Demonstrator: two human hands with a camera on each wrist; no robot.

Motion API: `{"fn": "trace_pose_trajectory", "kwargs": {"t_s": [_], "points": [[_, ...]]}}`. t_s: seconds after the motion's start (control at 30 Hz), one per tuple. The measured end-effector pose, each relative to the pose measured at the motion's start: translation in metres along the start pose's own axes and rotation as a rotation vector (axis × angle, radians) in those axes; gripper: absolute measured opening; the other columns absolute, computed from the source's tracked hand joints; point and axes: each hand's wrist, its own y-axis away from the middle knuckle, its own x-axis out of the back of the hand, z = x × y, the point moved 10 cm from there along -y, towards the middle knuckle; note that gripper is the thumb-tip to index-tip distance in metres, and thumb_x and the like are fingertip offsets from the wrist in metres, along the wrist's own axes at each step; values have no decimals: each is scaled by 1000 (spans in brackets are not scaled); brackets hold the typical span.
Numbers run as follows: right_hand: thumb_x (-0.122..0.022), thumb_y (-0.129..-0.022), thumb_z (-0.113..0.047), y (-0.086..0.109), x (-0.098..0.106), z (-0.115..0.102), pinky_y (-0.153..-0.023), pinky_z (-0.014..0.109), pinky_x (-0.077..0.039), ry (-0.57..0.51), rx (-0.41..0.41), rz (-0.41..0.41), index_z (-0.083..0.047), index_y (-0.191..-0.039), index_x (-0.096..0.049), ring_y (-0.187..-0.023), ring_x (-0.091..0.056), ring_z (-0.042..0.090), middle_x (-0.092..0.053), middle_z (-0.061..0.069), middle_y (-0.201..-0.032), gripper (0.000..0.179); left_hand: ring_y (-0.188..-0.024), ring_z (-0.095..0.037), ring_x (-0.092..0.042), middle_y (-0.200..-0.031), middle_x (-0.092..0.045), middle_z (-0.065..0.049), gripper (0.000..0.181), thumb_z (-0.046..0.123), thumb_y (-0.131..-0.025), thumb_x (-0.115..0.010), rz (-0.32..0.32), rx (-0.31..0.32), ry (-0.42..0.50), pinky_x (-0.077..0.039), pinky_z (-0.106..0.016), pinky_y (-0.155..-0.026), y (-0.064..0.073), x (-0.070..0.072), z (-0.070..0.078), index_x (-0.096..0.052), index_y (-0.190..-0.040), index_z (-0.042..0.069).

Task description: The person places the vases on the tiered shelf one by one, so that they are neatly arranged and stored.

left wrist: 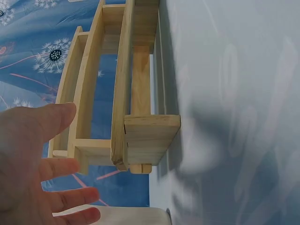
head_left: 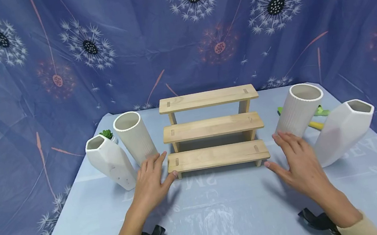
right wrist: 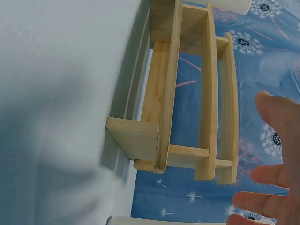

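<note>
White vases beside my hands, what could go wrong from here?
The left hand is close to a ribbed vase, so an outward swing might tip it. The right hand, also close, could knock the other ribbed vase. The small green plant, partly hidden behind the faceted vase, could get bumped unseen.

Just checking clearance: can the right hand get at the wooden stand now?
Probably yes: the right hand is open beside the wooden stand, with nothing visible between them.

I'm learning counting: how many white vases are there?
4: a ribbed vase and a faceted vase left of the wooden stand, another ribbed vase and another faceted vase right of it.
</note>
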Motion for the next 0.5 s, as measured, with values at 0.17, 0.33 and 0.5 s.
{"fn": "trace_pose_trajectory", "kwargs": {"t_s": [0.17,0.33,0.5], "points": [[-77,-75,-35,2,8,3,-94,54,-33,-58,-37,37,-3,-135,-48,-118,-42,41,-50,22,-133,73,-126,-33,-42,-135,-48,-15,63,39,-88,-64,-3,2,49,-36,-54,-100,-2,-1,-3,-44,-141,12],[-79,-72,-25,4,17,7,-94,54,-32,-92,-91,59,-3,-136,-46,-115,-43,42,-51,24,-130,74,-122,-34,-44,-130,-52,-15,60,35,-86,-66,6,-4,110,-38,-53,-98,-4,-2,-6,-48,-138,12],[-79,-72,-20,7,27,10,-92,54,-33,-124,-132,82,-4,-137,-46,-112,-44,41,-53,25,-128,75,-121,-32,-45,-129,-53,-14,58,33,-85,-68,-11,17,177,-40,-53,-97,-7,-6,-11,-50,-136,13]]}}
